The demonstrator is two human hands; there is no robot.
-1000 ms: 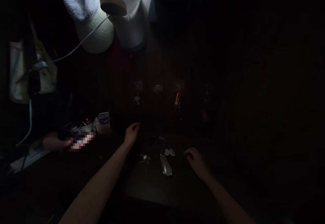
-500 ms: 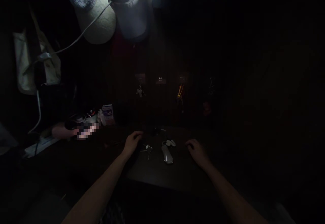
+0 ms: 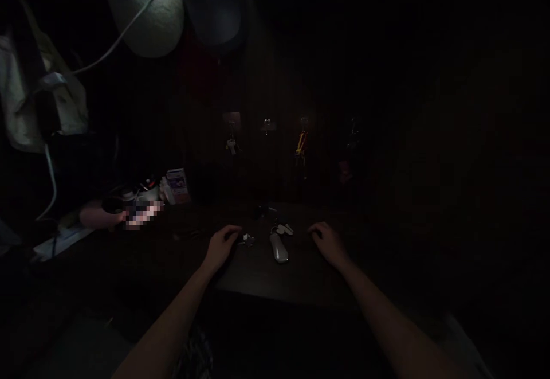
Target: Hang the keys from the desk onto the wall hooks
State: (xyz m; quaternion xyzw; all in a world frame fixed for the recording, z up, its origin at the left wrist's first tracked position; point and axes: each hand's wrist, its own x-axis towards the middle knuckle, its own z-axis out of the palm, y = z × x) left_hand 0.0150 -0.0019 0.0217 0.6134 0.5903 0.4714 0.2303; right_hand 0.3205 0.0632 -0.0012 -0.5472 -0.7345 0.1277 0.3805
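On the dark tabletop [image 3: 253, 281], my left hand [image 3: 220, 246] rests with its fingers loosely bent and apart. A bunch of keys [image 3: 247, 240] lies right beside its fingertips; whether they touch is too dark to tell. To the right of that bunch is a smooth grey elongated fob [image 3: 279, 250], with light-coloured keys [image 3: 284, 229] at its far end. My right hand [image 3: 330, 243] sits farther right, thumb and fingers apart, holding nothing. Behind the fob lies another small dark item with a metallic glint [image 3: 272, 209], its kind unclear.
Hooks on the dark back wall carry keys [image 3: 232, 146] and a yellow strap [image 3: 301, 145]. Caps [image 3: 154, 23] and a white cable [image 3: 118, 40] hang above left. A small box [image 3: 177, 184] and a pink rounded object [image 3: 98, 215] stand at left. The table's front edge is near.
The view has shifted slightly, so everything sits higher and farther left. My left hand has come slightly nearer the bunch of keys. The right hand keeps its place on the table.
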